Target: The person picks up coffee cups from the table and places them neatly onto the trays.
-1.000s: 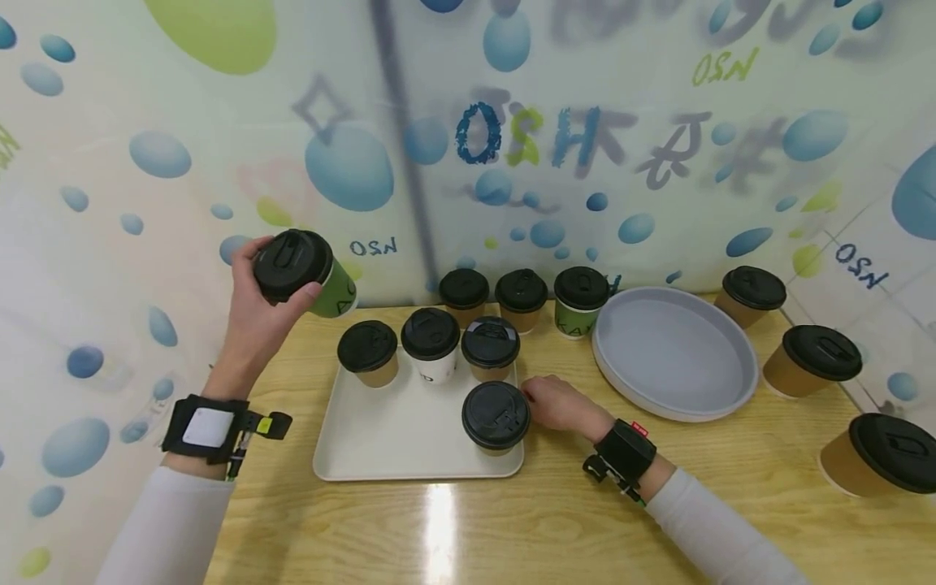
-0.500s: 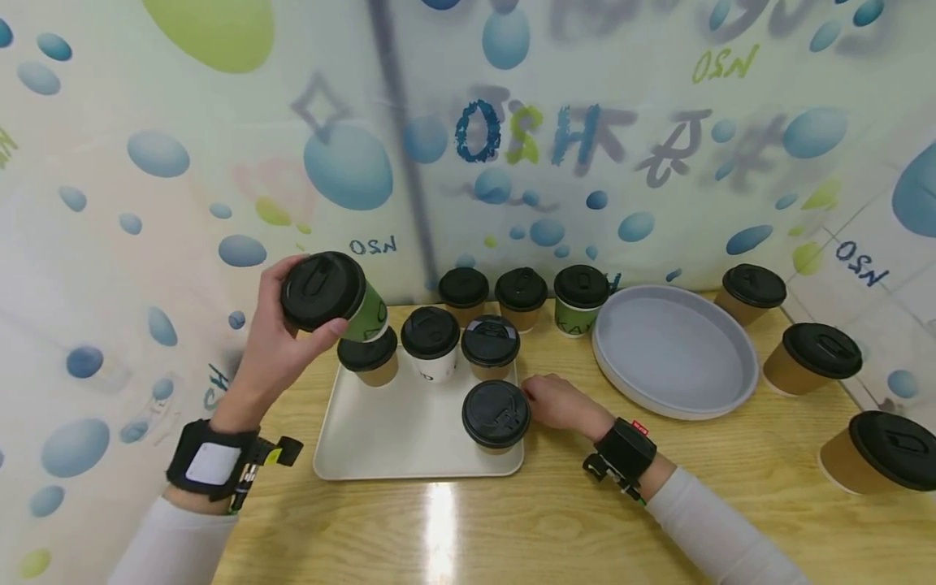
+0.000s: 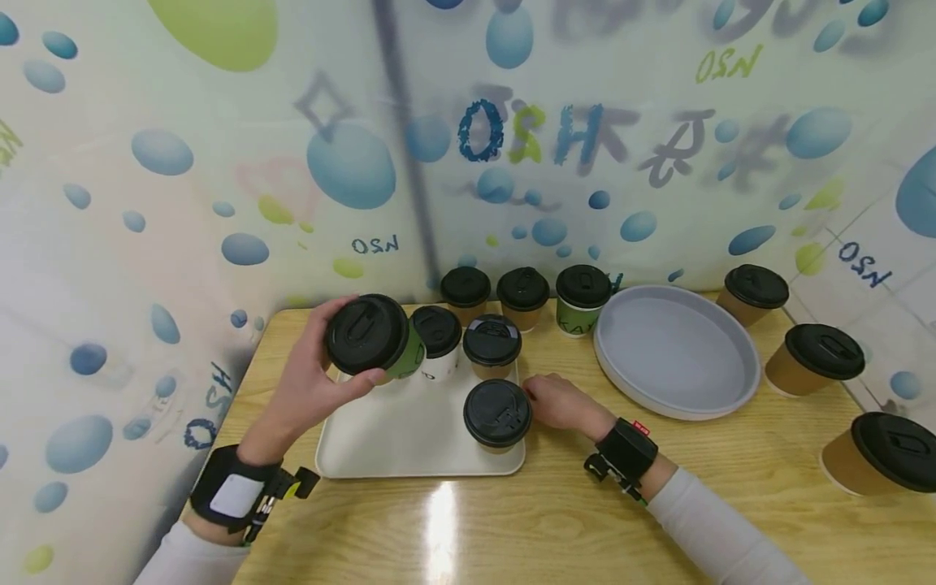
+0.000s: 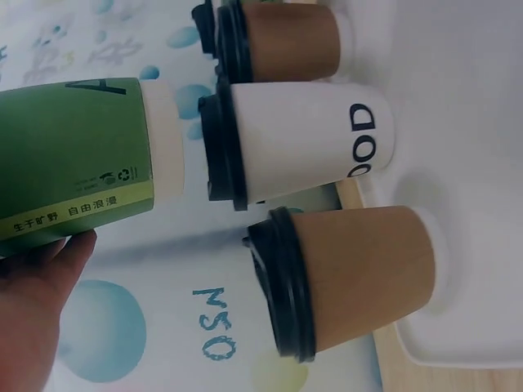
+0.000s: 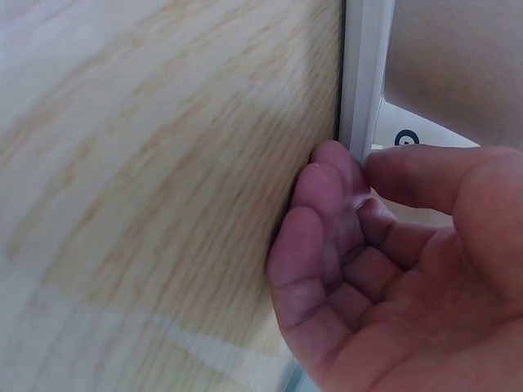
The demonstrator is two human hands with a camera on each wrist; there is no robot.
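Note:
My left hand grips a green paper coffee cup with a black lid, tilted and raised over the back left of a white tray. On that tray stand a white cup, a brown cup mostly hidden behind the green one in the head view, and two more lidded cups at the right, the front one beside my right hand. That hand lies low on the table and pinches the tray's right rim between thumb and curled fingers.
Behind the tray, two brown cups and a green cup line the wall. A round grey tray lies right of them. Several brown cups stand along the right side of the wooden table.
My left hand has carried the green cup rightward and down, from beside the wall to over the tray's back left. My right hand has stayed at the tray's rim.

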